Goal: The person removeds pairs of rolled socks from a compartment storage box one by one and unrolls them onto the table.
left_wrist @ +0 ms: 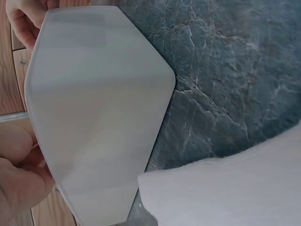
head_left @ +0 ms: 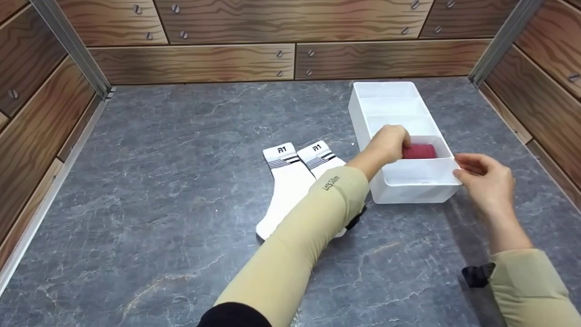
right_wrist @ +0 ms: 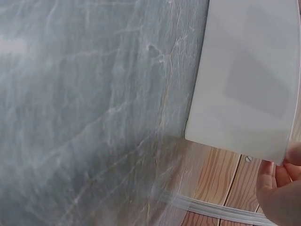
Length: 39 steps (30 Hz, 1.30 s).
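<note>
Grasping the red roll (head_left: 421, 151) with the left hand (head_left: 386, 144), inside the second-nearest compartment (head_left: 427, 140) of the white box (head_left: 411, 194) on the worktop (head_left: 159, 181). Pinching the box's right side with the right hand (head_left: 490, 184).

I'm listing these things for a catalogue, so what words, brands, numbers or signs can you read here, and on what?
"LetsSlim": left sleeve; any apostrophe is too small to make out.
"1": left sock's cuff, after a stylised character I can't read for sure.
"1": right sock's cuff, after the same kind of character.
No text shows on the box or red roll.
</note>
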### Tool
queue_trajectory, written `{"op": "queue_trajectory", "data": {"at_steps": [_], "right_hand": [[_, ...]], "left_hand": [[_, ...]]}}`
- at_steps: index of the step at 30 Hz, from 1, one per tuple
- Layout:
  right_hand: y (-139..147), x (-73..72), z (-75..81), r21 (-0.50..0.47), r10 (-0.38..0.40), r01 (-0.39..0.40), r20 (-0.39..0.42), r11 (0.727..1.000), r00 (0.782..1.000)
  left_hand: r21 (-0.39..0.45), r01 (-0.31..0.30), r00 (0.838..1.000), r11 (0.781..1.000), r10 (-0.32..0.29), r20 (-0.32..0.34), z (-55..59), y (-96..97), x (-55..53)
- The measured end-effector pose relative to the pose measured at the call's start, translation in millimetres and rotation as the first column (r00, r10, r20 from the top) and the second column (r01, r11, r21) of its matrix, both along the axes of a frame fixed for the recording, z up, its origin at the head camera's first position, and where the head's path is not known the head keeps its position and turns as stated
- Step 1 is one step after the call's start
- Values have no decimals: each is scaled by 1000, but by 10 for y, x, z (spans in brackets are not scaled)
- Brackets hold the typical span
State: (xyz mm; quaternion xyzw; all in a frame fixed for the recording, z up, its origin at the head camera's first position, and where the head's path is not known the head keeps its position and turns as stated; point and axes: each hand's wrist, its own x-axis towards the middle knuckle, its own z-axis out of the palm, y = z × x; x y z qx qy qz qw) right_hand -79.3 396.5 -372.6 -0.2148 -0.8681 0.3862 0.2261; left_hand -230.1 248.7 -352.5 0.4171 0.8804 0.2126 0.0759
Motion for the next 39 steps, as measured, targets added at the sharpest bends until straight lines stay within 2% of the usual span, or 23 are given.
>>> {"op": "queue_trajectory", "data": {"at_steps": [4,7,11,14,20,26,32,39], "right_hand": [[17,7,-1,-9,-12,12,14,1000,1000],[13,3,-8,-12,-15,15,21,1000,1000],[4,-3,-23,-18,-11,11,35,1000,999],[4,-9,-26,-24,-7,8,45,1000,999],[-7,-20,-12,-16,-11,11,49,1000,999],[-10,-21,-13,-11,-6,7,33,1000,999],[-16,-10,-8,12,2,-3,8,1000,1000],[12,0,24,-17,-4,5,34,1000,999]], "left_hand": [[14,12,1000,1000,-12,-11,-15,11,1],[9,-23,1000,1000,23,4,-29,13,5],[-40,-58,997,998,60,39,-30,20,33],[-50,-39,999,998,41,34,-28,15,33],[12,6,1000,1000,-6,22,-61,-11,-24],[83,-25,999,996,23,30,-120,-7,-40],[128,-16,1000,992,16,-3,-125,-10,-38],[180,-42,997,983,29,78,-16,2,-36]]}}
